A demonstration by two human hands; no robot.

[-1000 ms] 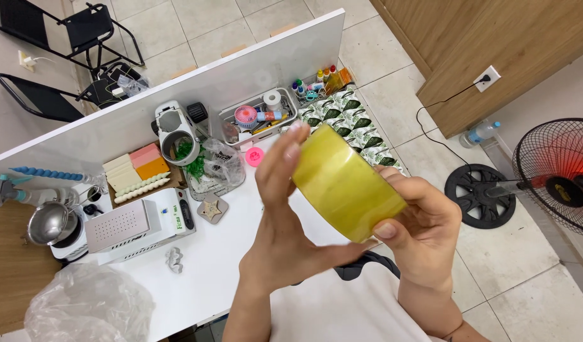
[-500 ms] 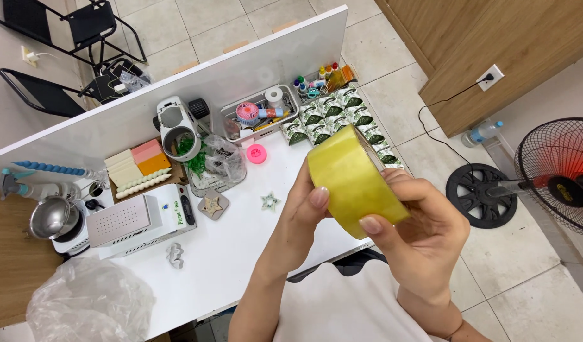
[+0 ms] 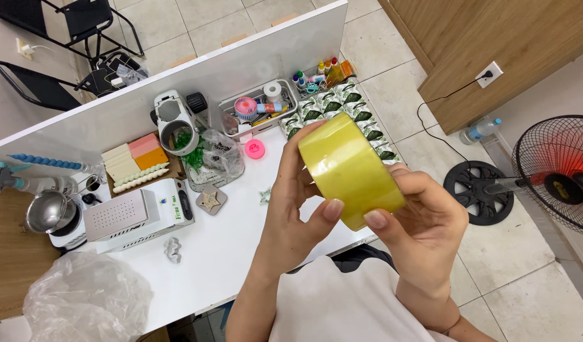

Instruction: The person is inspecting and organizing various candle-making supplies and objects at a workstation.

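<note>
A thick roll of yellowish clear tape (image 3: 348,168) is held up in front of me, above the white desk (image 3: 222,247). My left hand (image 3: 294,218) grips it from the left, thumb pressed on the roll's lower face. My right hand (image 3: 424,225) cups it from the right and below, thumb on the roll's edge. Both hands hold the roll well above the desk's front edge.
On the desk lie a white box-shaped machine (image 3: 139,212), a star-shaped piece (image 3: 210,200), a pink round lid (image 3: 255,149), a clear tray of small items (image 3: 257,111) and a crumpled plastic bag (image 3: 82,304). A standing fan (image 3: 554,171) is on the floor at right.
The roll has stayed between both hands and turned slightly; my left fingers shifted from over the roll's top to its left side and underside.
</note>
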